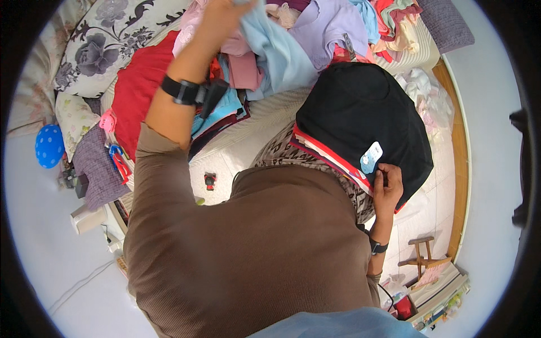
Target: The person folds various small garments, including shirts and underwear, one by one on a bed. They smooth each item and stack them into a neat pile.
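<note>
My left hand (224,19) is at the top edge of the view, blurred, with its fingers over a light blue garment (277,50). Whether the fingers grip the cloth is hard to see. A folded black garment (355,101) lies on top of a stack of red, white and purple clothes (329,156) on my lap. On the black cloth is a pale blue and white hang tag (371,157) bearing writing. Beside that tag, my right hand (389,186) has its thumb and curled fingers on the black garment near the stack's edge.
A sofa (224,139) holds piled clothes, including a red cloth (139,88) and a lavender garment (329,25). A floral cushion (97,46) and a blue balloon (50,145) are at left. Plastic bags (431,101) and a wooden stool (422,257) stand at right.
</note>
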`<state>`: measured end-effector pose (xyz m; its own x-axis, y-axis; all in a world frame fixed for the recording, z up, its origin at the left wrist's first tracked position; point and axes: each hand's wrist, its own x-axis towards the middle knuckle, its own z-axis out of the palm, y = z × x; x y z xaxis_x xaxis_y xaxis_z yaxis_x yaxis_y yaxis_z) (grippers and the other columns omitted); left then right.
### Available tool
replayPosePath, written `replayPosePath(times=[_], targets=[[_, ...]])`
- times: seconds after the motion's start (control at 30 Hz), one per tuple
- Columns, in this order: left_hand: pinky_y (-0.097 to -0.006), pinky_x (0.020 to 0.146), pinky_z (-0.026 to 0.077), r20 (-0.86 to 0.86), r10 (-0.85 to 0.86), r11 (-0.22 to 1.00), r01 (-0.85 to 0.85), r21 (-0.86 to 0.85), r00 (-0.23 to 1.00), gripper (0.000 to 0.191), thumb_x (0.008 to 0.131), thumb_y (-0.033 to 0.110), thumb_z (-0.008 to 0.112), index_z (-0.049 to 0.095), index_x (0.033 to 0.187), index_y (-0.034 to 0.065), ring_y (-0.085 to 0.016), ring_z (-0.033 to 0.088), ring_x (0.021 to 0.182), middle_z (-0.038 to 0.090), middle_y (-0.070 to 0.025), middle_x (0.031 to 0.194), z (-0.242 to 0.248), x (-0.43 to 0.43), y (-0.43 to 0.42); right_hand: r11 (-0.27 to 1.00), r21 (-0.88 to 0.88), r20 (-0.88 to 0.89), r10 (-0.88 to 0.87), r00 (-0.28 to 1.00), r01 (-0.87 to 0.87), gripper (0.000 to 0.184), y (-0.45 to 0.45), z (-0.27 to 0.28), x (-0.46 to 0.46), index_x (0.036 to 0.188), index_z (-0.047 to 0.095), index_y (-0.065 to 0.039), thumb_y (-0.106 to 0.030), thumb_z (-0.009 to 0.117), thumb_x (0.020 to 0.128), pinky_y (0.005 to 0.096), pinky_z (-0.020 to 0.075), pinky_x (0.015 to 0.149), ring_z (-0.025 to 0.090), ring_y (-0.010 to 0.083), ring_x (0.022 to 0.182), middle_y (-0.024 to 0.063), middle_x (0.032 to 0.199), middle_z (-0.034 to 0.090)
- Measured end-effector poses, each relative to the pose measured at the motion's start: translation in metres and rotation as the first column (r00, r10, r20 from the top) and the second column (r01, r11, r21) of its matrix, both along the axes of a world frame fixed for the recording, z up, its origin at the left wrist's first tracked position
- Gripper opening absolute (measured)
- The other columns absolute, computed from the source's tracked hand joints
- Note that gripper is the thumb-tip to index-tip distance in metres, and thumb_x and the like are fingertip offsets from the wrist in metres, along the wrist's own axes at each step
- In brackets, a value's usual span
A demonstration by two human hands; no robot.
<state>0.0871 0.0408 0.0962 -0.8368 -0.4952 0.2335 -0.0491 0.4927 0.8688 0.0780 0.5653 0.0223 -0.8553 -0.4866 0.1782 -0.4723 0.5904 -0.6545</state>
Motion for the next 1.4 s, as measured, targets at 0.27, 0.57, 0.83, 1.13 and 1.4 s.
replayPosePath(times=[0.27,0.57,0.83,1.13,1.4], targets=[[-0.0371,0.075,0.061,-0.393,0.041,0.84,0.182,0.512,0.918,0.018,0.101,0.013,0.063,0.066,0.113,0.0006,-0.023,0.072,0.078,0.073,-0.0092,0.093,0.12,-0.007,-0.018,0.999,-0.034,0.11,0.006,0.994,-0.002,0.014,0.0,0.007,-0.001,0.1,0.067,0.001,0.004,0.064,0.086,0.0361,0.0527,0.082,0.067,0.032,0.09,0.0169,0.099,0.066],[-0.0379,0.078,0.062,-0.511,-0.17,0.724,0.459,0.515,0.843,0.021,0.101,0.016,0.064,0.067,0.11,-0.0027,-0.026,0.075,0.085,0.075,-0.0143,0.098,0.174,-0.021,0.037,0.971,-0.205,0.133,0.153,0.979,-0.124,0.04,-0.041,0.082,-0.025,0.128,0.061,0.001,-0.002,0.071,0.089,0.0352,0.0538,0.085,0.066,0.0243,0.096,0.0152,0.12,0.063],[-0.0377,0.082,0.062,-0.577,-0.375,0.601,0.664,0.445,0.726,0.023,0.101,0.016,0.064,0.066,0.114,-0.0031,-0.025,0.075,0.09,0.075,-0.014,0.102,0.187,-0.041,0.093,0.908,-0.329,-0.181,0.211,0.961,-0.261,0.076,-0.14,0.1,-0.065,0.147,0.044,0.001,-0.02,0.081,0.084,0.0482,0.0363,0.116,0.045,0.0443,0.137,0.0282,0.148,0.047],[-0.0296,0.088,0.056,-0.351,-0.439,0.687,0.561,0.462,0.827,0.026,0.099,0.014,0.066,0.066,0.121,0.001,-0.017,0.071,0.098,0.073,-0.0081,0.111,0.151,-0.071,0.067,0.6,-0.739,0.481,0.151,0.863,0.307,0.033,-0.068,0.126,-0.124,0.117,0.066,0.001,-0.027,0.062,0.1,0.0274,0.0482,0.081,0.062,0.0117,0.089,0.0027,0.1,0.068],[-0.0297,0.088,0.055,-0.3,-0.45,0.783,0.533,0.321,0.841,0.02,0.096,0.006,0.065,0.066,0.115,-0.0006,-0.016,0.069,0.092,0.072,-0.0065,0.102,0.123,-0.119,0.072,0.465,-0.776,0.542,0.146,0.828,0.426,0.031,-0.035,0.16,-0.138,0.115,0.063,0.004,-0.023,0.056,0.101,0.0361,0.0581,0.081,0.072,0.0228,0.091,0.0147,0.105,0.072]])
